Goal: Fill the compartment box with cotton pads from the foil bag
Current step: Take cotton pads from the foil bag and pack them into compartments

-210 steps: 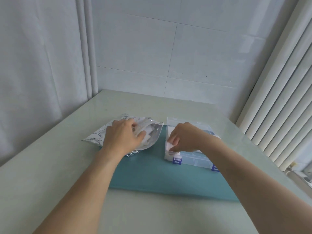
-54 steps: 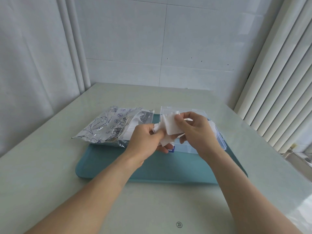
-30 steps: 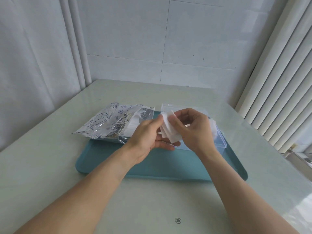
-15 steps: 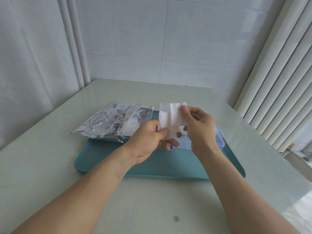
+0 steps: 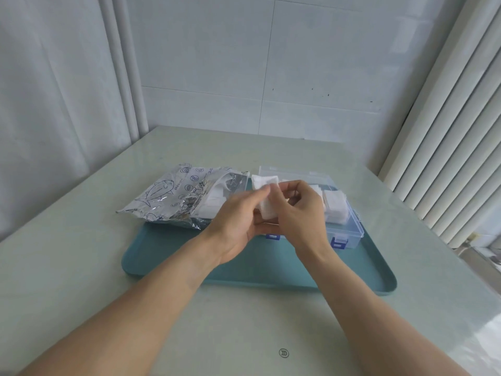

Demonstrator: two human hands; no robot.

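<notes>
Foil bag [image 5: 184, 198] is lying on the left, half on the teal tray [image 5: 168, 264], mouth facing right with white pads showing inside.

Left hand [image 5: 238, 221] is pinching a small stack of cotton pads [image 5: 267, 198] mid-air, just near of the box's left end; thumb on top, fingers curled under. Right hand [image 5: 301, 210] is pinching the same stack from the right edge.

Compartment box [image 5: 349, 226] is sitting open on the right of the tray; right-hand compartments are already showing stacked pads.

Handling, as we're judging it: pads are light, soft and compressible, and they fan apart easily. We're taking them by opposite edges, squeezing lightly so the stack stays square.

Versus half a second ago: the stack is sitting lower and squarer; the upright fanned sheet is now tucked in. Bag and box are sitting unchanged.
</notes>
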